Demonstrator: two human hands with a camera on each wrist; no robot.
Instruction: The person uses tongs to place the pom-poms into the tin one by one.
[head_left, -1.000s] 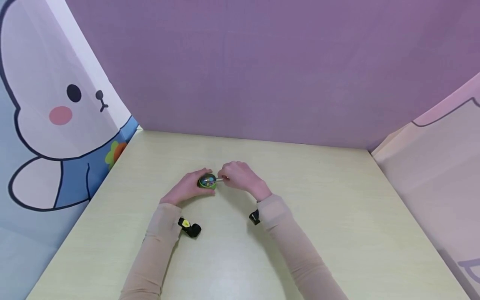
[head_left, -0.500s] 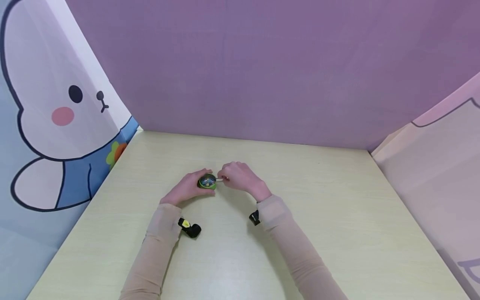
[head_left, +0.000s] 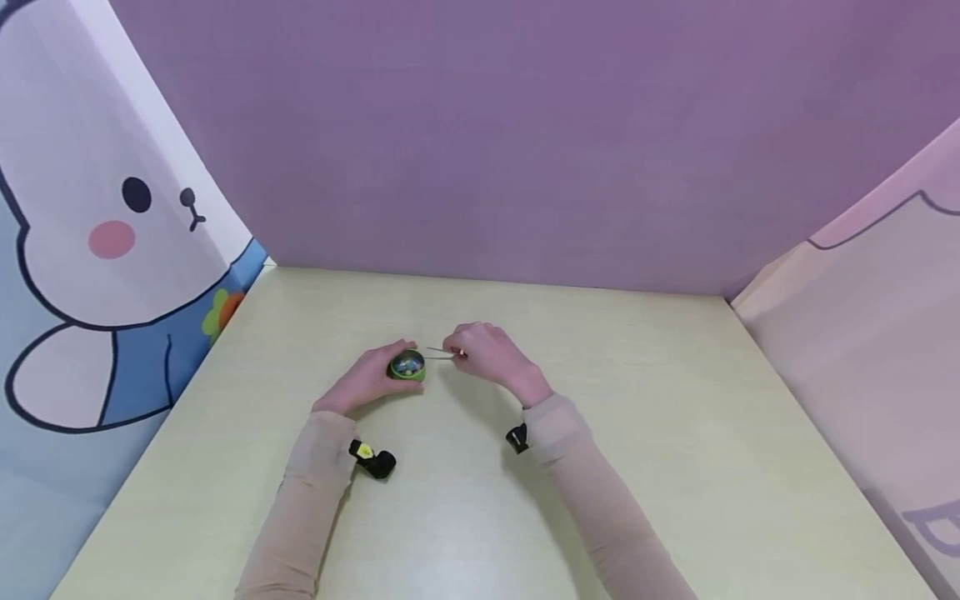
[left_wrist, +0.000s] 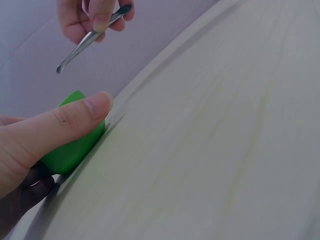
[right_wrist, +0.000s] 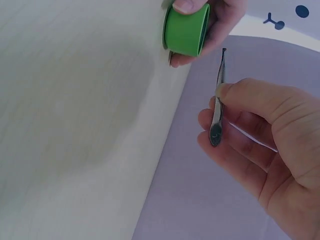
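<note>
A small round green container (head_left: 408,377) stands on the table, its open top showing small multicoloured, shiny bits inside. My left hand (head_left: 365,382) grips it from the left, thumb on the near side and fingers round the far side; the thumb (left_wrist: 67,117) lies along its green wall in the left wrist view. My right hand (head_left: 487,357) pinches metal tweezers (right_wrist: 218,107) between thumb and fingers. Their two arms point left towards the container and stand apart at the tips, just right of its rim. Nothing shows between the tips.
The pale wooden table (head_left: 637,433) extends all around the hands. A purple curtain (head_left: 510,150) closes off the back, with a cartoon-printed cloth (head_left: 67,250) on the left and a pale one (head_left: 885,333) on the right. Black wrist cameras hang at both sleeves.
The tweezers have drawn away to the right from the container with my right hand, and their arms have spread. My left hand keeps its grip. The head view has shifted slightly.
</note>
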